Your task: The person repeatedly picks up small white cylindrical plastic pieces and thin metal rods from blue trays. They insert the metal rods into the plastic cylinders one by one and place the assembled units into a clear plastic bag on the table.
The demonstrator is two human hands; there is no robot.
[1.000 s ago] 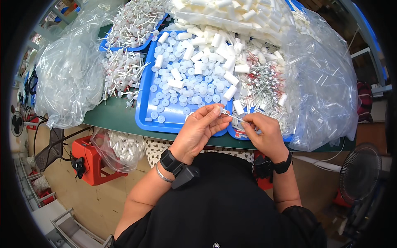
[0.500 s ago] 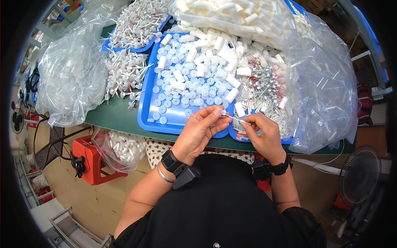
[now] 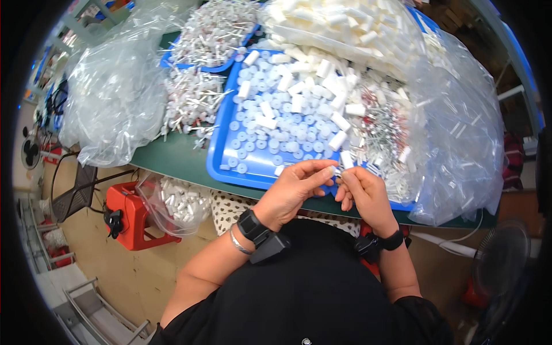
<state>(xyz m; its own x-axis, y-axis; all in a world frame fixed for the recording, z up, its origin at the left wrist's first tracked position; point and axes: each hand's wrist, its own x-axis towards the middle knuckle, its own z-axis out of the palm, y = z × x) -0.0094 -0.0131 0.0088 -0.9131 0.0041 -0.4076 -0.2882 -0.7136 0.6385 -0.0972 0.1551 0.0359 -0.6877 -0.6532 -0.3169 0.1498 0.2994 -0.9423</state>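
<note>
My left hand (image 3: 296, 190) pinches a small white piece (image 3: 337, 171) between thumb and forefinger, above the front right corner of a blue tray (image 3: 217, 155). Close by on the right, my right hand (image 3: 366, 195) has its thumb and fingers curled together, with the tips almost meeting the left ones. Whatever those right fingertips hold is hidden. In the tray lie many translucent round discs (image 3: 261, 144) and white foam-like cylinders (image 3: 266, 122). Just beyond my right hand is a heap of thin metal-and-white pins (image 3: 382, 135), some with red parts.
Clear plastic bags bulge at the left (image 3: 118, 106) and right (image 3: 460, 138). A bag of white cylinders (image 3: 345, 26) lies behind. Stemmed white parts (image 3: 192, 98) are piled at the left on the green table (image 3: 167, 158). A red stool (image 3: 132, 215) and fan (image 3: 500, 261) stand below.
My fingertips have come together; the thin white rod that stretched between them no longer shows. The view has shifted, so the tray and piles appear a little farther right.
</note>
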